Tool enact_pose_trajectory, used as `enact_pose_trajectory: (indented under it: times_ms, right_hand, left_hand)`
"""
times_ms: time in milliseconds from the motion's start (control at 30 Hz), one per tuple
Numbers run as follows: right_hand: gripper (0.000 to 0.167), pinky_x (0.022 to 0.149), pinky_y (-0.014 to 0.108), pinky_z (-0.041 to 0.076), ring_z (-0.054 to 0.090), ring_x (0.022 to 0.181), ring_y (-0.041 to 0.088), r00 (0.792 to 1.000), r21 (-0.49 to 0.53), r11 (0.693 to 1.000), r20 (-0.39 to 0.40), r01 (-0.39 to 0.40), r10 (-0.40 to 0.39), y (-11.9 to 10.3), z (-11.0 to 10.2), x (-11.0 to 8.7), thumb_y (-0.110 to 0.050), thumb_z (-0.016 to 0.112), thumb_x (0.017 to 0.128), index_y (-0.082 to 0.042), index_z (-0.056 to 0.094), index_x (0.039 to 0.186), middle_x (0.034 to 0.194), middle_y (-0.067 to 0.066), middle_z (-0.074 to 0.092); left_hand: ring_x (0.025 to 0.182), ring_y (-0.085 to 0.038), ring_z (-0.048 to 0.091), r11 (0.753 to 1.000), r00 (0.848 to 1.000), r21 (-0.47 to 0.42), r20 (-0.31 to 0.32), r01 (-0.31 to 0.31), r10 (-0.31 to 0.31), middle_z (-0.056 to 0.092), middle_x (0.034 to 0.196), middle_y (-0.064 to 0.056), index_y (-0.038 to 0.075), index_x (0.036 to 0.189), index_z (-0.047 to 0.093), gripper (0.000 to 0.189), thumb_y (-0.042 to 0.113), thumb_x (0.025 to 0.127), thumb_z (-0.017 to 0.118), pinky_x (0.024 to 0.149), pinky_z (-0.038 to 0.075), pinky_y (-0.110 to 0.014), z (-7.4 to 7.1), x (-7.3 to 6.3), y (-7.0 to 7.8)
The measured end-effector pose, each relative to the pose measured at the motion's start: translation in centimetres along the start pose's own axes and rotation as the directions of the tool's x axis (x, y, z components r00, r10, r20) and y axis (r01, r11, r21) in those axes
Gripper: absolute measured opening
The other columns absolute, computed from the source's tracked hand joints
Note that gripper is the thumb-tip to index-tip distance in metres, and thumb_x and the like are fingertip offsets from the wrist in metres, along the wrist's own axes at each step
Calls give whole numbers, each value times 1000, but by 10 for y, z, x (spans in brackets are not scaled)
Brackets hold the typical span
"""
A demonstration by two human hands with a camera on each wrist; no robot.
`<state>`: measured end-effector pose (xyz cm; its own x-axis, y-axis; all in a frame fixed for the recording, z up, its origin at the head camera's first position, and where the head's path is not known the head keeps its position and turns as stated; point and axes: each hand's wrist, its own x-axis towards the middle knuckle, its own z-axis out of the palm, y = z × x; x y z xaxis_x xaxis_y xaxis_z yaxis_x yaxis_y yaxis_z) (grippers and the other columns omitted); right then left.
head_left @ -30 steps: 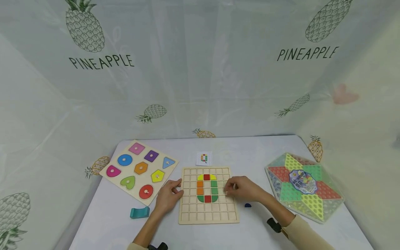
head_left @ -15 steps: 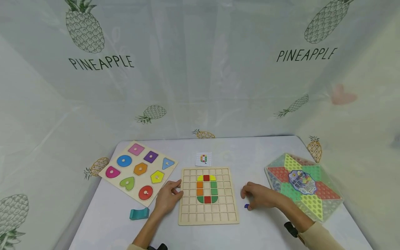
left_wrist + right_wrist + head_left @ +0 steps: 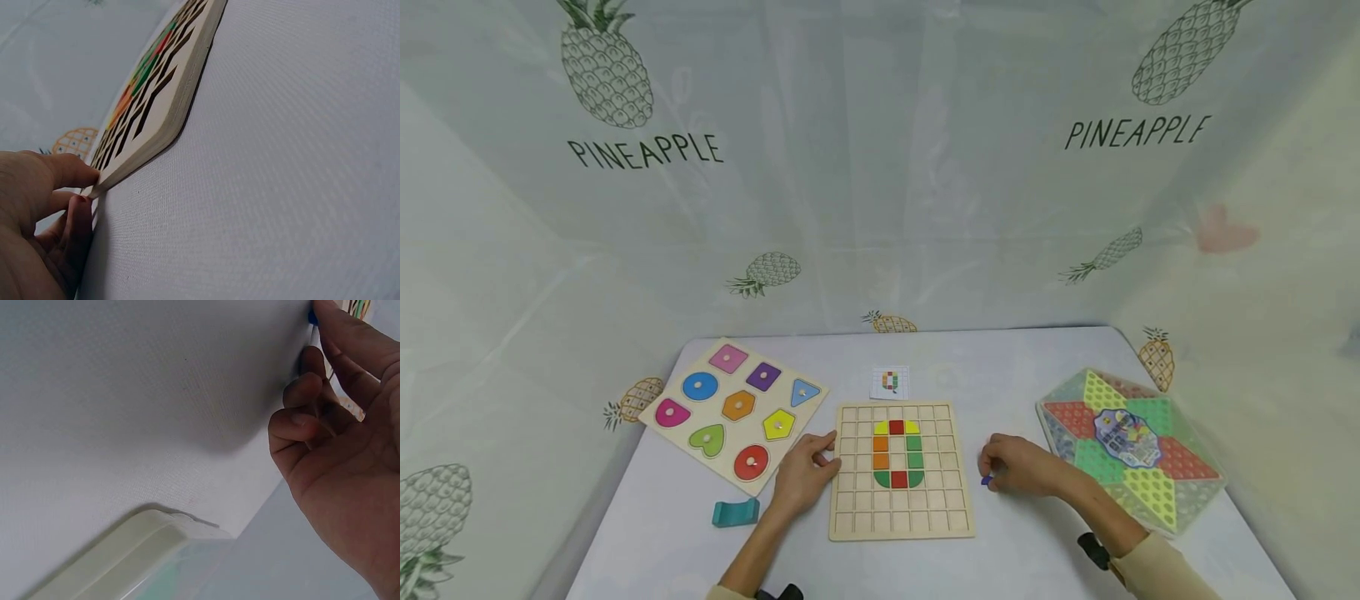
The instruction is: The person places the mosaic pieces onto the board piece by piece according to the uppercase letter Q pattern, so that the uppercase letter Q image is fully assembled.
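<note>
A square wooden grid board (image 3: 900, 525) lies in the middle of the table, with red, yellow, orange and green pieces forming a ring in its cells. At its left edge my left hand (image 3: 805, 477) pinches the rim, finger and thumb meeting the board's edge in the left wrist view. Right of the board, my right hand (image 3: 1021, 465) pinches a small dark blue piece (image 3: 987, 481) between thumb and finger, close to the tabletop. Most of that blue piece (image 3: 313, 317) is covered by the fingers in the right wrist view. Behind the board lies a small pattern card (image 3: 890, 382).
A wooden shape puzzle (image 3: 737, 433) with colored knobbed shapes lies at the left. Below it sits a teal curved block (image 3: 735, 512). On the right rests a hexagonal game box (image 3: 1090, 517) under clear plastic, near my right forearm. A pineapple-print sheet (image 3: 880, 208) hangs behind the table.
My right hand has moved right, away from the board, and has taken hold of the dark blue piece, which has shifted slightly up and left. My left hand stays at the board's edge.
</note>
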<state>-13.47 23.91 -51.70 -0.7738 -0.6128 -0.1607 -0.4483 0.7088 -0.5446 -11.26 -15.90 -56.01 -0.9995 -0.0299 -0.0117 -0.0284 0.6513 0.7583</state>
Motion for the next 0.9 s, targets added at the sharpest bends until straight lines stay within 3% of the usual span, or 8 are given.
enact_pose_trajectory:
  times_ms: [400, 667, 900]
  right_hand:
    - [20, 64, 25, 45, 51, 71, 4, 999, 95, 995, 21, -30, 28, -3, 3, 2, -6, 79, 84, -16, 62, 86, 79, -8, 59]
    - [21, 64, 25, 45, 51, 70, 4, 999, 90, 995, 20, -44, 43, -2, 5, 4, -10, 79, 84, -17, 66, 100, 78, -9, 59]
    - [17, 64, 25, 44, 50, 70, 4, 1000, 64, 998, 9, -16, 16, -2, 7, 7, -10, 78, 85, -21, 66, 91, 79, -8, 58]
  left_hand:
    - [78, -9, 54, 1000, 1000, 2, 4, 0, 0, 62, 101, 5, 12, 136, 64, 52, 19, 86, 79, 62, 40, -24, 0, 1, -1]
    - [77, -9, 54, 1000, 1000, 4, -9, -1, 1, 62, 100, 6, 12, 136, 65, 53, 19, 85, 80, 61, 41, -23, 1, 0, -1]
    - [77, -9, 54, 1000, 1000, 6, -6, -2, 2, 61, 100, 6, 12, 135, 65, 52, 20, 86, 79, 62, 41, -23, 1, 1, -1]
